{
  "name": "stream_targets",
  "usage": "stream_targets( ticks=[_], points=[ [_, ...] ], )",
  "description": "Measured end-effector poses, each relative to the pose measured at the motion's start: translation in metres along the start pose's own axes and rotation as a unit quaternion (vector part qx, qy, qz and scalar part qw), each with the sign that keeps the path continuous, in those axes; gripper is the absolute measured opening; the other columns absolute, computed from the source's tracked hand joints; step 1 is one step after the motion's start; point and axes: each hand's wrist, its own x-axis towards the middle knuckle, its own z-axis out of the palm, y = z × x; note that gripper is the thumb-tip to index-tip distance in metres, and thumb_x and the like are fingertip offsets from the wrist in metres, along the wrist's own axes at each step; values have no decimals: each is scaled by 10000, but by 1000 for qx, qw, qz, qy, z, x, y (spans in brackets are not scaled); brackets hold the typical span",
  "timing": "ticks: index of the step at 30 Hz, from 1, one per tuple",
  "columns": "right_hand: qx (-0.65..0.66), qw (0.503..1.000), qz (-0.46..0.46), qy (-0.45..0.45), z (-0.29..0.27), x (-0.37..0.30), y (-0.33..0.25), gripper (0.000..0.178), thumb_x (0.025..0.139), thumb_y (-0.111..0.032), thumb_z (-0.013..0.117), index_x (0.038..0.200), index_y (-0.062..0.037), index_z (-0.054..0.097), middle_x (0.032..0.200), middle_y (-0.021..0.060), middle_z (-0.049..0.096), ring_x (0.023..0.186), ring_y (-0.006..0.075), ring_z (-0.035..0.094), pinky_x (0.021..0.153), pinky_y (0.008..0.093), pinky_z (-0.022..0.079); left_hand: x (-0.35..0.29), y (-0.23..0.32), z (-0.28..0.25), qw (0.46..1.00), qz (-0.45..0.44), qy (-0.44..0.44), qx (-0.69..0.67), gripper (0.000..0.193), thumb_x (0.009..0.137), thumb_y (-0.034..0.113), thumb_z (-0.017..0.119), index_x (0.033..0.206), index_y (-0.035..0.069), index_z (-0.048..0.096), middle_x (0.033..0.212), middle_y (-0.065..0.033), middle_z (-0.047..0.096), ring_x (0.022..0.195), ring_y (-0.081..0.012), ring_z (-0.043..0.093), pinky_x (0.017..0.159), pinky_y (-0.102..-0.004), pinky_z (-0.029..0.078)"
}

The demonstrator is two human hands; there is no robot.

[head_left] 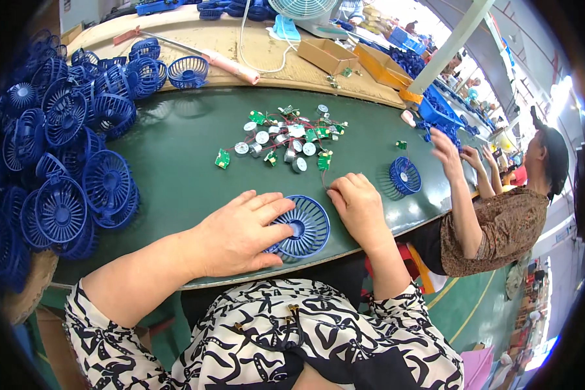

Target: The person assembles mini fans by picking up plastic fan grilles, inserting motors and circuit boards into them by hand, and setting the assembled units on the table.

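Note:
A round blue slotted fan housing (312,224) lies on the green tabletop close to my body. My left hand (244,234) holds it from the left, fingers reaching over its rim to the hub and thumb at the near side. Just to its right, my right hand (359,205) is closed in a pinch on a thin red wire (324,182). That wire runs up to a small green circuit board (325,160) at the near edge of a pile of little motors (299,165) and boards. Whatever lies inside the right fingers is hidden.
Many blue fan housings (65,117) are heaped at the left. Another housing (405,175) stands to the right, near a co-worker's hand (447,156). Beyond the table are a long pink-handled tool (231,67), cardboard boxes (327,56) and a desk fan (302,6).

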Motion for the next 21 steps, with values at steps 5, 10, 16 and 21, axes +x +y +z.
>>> stream_targets(
  ticks=[5,10,16,21],
  points=[
    [8,998,53,35,-16,-20,-5,282,778,-105,773,1035,-54,670,1082,124,630,989,328,607,838,418,507,0,-7,6,998,-9,64,-18,411,740,102,779,1121,54,634,1399,-207,488,1250,-381,540,1009,-431,489],
    [-13,992,121,17,-26,-41,-7,324,797,-60,743,1111,-40,664,1092,151,611,1002,341,600,844,417,503,-3,-3,5,994,-90,44,-36,342,768,104,752,1086,51,639,1283,-180,559,1190,-354,570,997,-435,485],
    [-33,992,118,21,-30,-35,-9,243,822,-53,725,1056,-17,671,991,149,627,898,328,630,780,386,505,-5,-9,8,997,-63,48,-14,254,801,109,726,1037,65,645,1074,-114,640,1053,-299,609,926,-423,489],
    [-2,992,127,-7,-26,-24,-5,160,823,-103,744,941,-27,666,883,139,628,807,327,632,719,407,507,-4,-9,10,999,-23,41,-22,190,814,106,706,992,71,648,1023,-99,651,988,-284,622,868,-412,499]
  ],
)
